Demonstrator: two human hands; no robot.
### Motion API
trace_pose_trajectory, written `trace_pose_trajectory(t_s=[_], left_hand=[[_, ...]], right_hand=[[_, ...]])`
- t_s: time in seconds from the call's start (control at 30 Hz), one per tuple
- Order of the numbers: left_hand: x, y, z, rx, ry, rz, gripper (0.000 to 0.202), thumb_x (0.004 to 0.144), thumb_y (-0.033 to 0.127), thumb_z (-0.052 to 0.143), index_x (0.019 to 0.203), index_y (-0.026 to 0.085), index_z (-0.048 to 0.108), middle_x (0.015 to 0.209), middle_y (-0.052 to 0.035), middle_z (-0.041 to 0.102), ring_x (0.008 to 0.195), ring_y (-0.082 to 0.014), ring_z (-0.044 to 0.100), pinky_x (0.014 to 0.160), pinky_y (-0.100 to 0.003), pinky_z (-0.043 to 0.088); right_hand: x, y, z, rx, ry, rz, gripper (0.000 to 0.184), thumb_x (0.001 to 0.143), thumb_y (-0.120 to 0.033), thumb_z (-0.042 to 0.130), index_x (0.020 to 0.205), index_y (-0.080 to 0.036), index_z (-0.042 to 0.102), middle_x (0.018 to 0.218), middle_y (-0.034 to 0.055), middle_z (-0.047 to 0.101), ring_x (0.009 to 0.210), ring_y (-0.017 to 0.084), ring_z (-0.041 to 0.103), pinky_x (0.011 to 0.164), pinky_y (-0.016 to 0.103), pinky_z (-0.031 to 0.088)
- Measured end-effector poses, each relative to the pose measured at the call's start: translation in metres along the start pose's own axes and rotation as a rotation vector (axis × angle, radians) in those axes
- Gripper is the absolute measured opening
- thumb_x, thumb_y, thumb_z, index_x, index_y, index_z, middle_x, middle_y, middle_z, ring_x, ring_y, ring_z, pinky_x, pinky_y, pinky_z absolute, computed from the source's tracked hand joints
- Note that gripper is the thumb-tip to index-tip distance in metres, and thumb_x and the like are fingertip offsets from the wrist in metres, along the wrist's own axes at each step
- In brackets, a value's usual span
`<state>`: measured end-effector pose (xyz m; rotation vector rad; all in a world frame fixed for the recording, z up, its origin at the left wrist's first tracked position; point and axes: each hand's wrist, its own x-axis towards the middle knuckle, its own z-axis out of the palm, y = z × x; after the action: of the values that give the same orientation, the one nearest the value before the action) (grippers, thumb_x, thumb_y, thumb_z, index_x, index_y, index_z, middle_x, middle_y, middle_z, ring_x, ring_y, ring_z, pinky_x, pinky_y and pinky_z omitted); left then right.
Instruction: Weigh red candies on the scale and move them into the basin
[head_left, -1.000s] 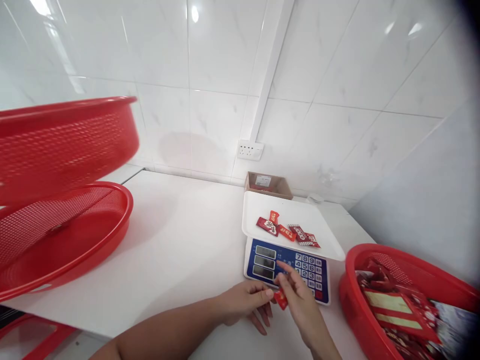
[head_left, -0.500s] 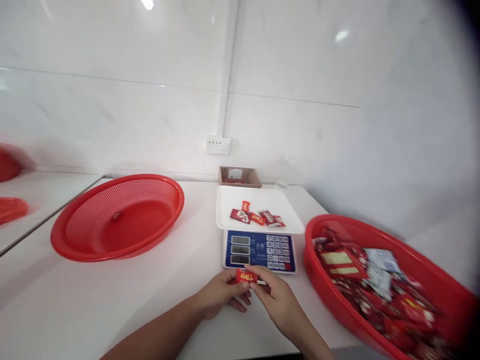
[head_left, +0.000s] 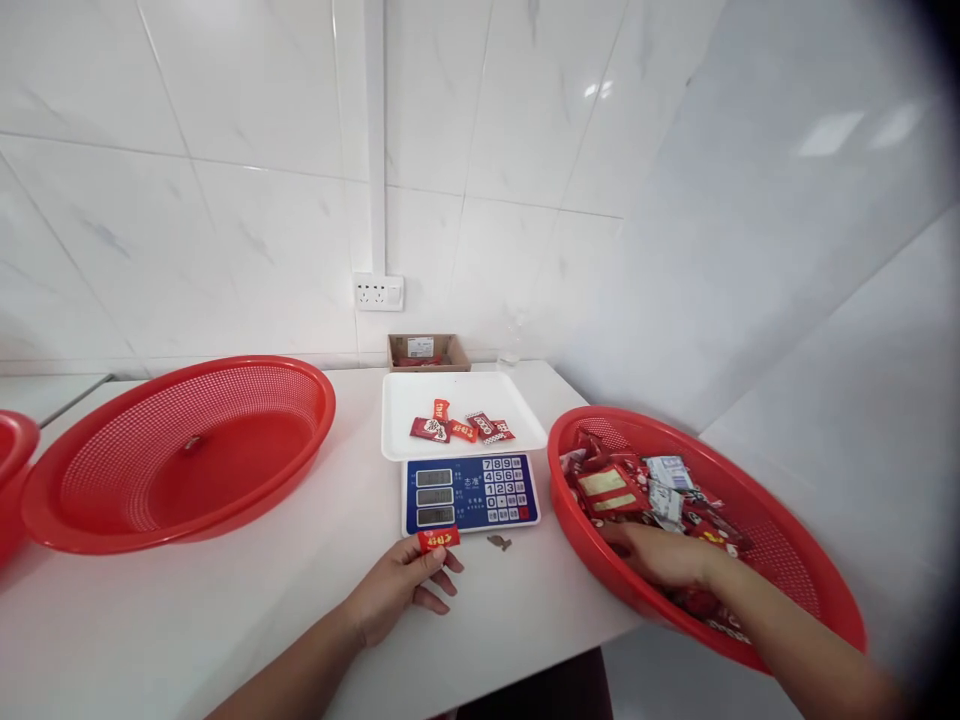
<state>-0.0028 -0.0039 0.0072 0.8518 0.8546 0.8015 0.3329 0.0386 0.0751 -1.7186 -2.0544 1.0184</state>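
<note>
Between thumb and forefinger, my left hand [head_left: 401, 580] pinches a small red wrapped snack packet [head_left: 439, 539] with yellow lettering, just in front of the blue digital scale [head_left: 471, 492]. My right hand [head_left: 652, 555] reaches into the red basket [head_left: 592, 560] on the right, among many red and silver packets [head_left: 611, 490]. Its fingertips are hidden among them, so whether it grips anything does not show. On the scale's white tray [head_left: 409, 400] lie several red and maroon packets [head_left: 463, 430].
A large red mesh basket [head_left: 247, 480] stands on the left with one tiny item [head_left: 193, 441] inside. Behind the scale is a cardboard box [head_left: 429, 350] against the tiled wall. A small brownish scrap [head_left: 499, 542] lies before the scale. Another red basket [head_left: 11, 450] shows at the left edge.
My right hand has let go of the red packet and moved right into the basket. My left hand keeps the packet. The view has turned to the right.
</note>
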Motion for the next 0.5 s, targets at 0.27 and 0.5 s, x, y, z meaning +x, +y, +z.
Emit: trace_pose_trajectory(t_s=[0.27, 0.5], left_hand=[[0.002, 0.006, -0.005, -0.138, 0.010, -0.026, 0.031, 0.074, 0.039, 0.067, 0.092, 0.016, 0.059, 0.093, -0.0057, 0.060, 0.071, -0.0121, 0.059, 0.059, -0.023, 0.052], [0.001, 0.007, -0.002, -0.133, 0.001, -0.017, 0.041, 0.079, 0.053, 0.055, 0.094, 0.015, 0.059, 0.096, -0.0081, 0.059, 0.072, -0.0136, 0.059, 0.058, -0.024, 0.053]], right_hand=[[0.022, 0.052, -0.024, -0.284, 0.251, 0.100, 0.057, 0.064, -0.020, 0.053, 0.120, -0.020, 0.055, 0.132, 0.0086, 0.049, 0.125, 0.029, 0.037, 0.105, 0.041, 0.026], [0.009, 0.044, -0.007, -0.365, -0.078, 0.026, 0.052, 0.064, -0.024, 0.058, 0.116, -0.025, 0.059, 0.129, 0.0079, 0.052, 0.118, 0.030, 0.045, 0.098, 0.041, 0.035]])
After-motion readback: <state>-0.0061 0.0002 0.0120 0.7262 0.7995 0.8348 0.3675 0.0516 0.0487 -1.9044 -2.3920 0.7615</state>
